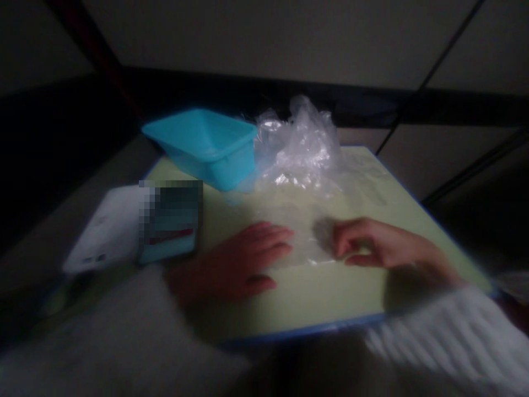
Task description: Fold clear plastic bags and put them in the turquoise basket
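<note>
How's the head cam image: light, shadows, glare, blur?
Head view: dim, with near-black areas around the table; head view: glare flecks on the clear plastic, shade beneath the right wrist; head view: left hand and right hand blurred, fine detail lost; head view: pixelation masks part of the flat dark-edged item at left.

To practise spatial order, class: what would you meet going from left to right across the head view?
White flat object → dark-edged flat object → left hand → crumpled clear plastic → right hand.
</note>
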`<state>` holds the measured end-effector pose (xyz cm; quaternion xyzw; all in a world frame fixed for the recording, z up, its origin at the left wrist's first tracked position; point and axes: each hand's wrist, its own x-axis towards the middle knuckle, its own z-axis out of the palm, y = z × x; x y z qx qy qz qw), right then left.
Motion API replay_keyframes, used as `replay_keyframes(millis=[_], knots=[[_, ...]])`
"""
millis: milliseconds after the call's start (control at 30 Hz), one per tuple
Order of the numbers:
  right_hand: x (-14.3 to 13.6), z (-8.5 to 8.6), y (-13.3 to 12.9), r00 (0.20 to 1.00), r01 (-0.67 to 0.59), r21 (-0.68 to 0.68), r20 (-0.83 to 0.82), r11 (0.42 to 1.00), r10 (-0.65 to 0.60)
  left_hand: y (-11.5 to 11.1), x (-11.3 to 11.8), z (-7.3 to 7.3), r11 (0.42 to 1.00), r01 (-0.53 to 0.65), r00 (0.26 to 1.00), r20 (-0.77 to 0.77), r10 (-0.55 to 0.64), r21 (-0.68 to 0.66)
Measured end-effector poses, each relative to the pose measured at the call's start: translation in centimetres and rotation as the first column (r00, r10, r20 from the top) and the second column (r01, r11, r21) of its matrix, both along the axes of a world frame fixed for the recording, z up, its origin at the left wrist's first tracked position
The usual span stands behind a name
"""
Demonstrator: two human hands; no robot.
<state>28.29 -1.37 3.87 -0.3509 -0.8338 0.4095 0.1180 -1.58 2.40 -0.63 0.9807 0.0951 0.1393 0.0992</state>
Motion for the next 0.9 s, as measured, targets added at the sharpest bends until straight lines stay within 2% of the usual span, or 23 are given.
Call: replay_keyframes(millis=[133, 267, 433, 533, 700, 900], knots=[[-0.2, 0.3, -0.5, 0.991, 0.001, 0.056, 0.135, 0.998, -0.008, -0.4, -0.5, 0.3, 0.997, -0.038, 0.999, -0.010, 0.039, 0.065], [-0.5, 0.2, -1.0, 0.971, -0.038, 0.166, 0.239, 0.985, -0.003, -0.5, -0.7, 0.4, 0.992, -0.056, 0.997, -0.053, 0.062, 0.112], [-0.8, 0.0, -1.6, 0.936, -0.092, 0.359, 0.349, 0.929, -0.042, -0.4, -0.6, 0.6, 0.991, -0.074, 0.994, -0.068, 0.082, 0.112], [-0.9, -0.3, -1.8, 0.924, -0.114, 0.418, 0.377, 0.901, -0.058, -0.4, -0.5, 0.7, 0.993, -0.078, 0.993, -0.077, 0.086, 0.094], [-0.7, -0.2, -1.7, 0.944, -0.081, 0.372, 0.327, 0.925, -0.048, -0.4, -0.5, 0.7, 0.994, -0.098, 0.992, -0.070, 0.101, 0.045], [-0.2, -0.1, -1.2, 0.982, 0.126, 0.316, 0.096, 0.940, -0.163, -0.3, -0.7, 0.1, 0.990, -0.141, 0.988, -0.061, 0.142, 0.026]])
